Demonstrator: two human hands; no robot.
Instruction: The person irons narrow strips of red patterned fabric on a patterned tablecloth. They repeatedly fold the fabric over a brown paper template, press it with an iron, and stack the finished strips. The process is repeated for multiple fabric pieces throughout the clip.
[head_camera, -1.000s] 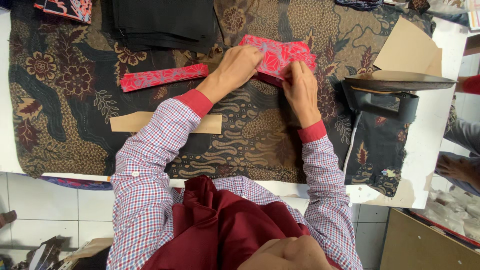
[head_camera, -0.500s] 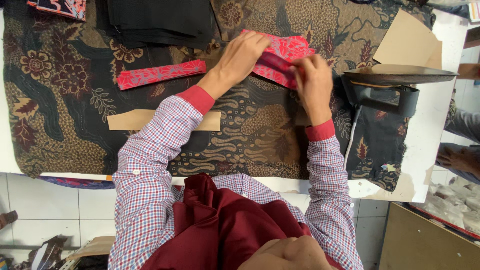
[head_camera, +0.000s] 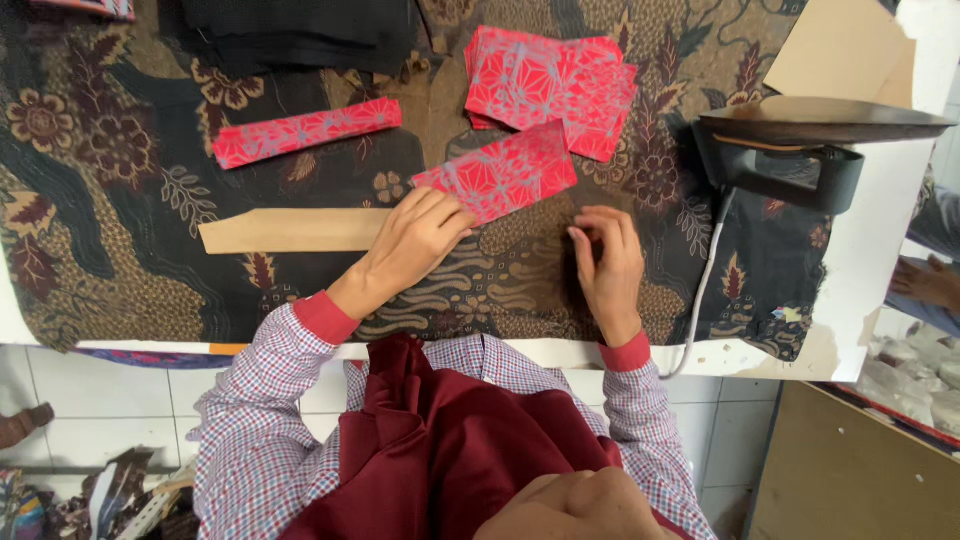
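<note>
Left hand (head_camera: 415, 240) fingers flat on red patterned fabric piece (head_camera: 497, 178), gripping nothing; right hand (head_camera: 607, 262) loosely curled, empty, mid-counter (head_camera: 880, 290).

Black iron (head_camera: 790, 150) at right, black fabric stack (head_camera: 300, 30) top, cardboard sheet (head_camera: 840, 50) top right.
</note>
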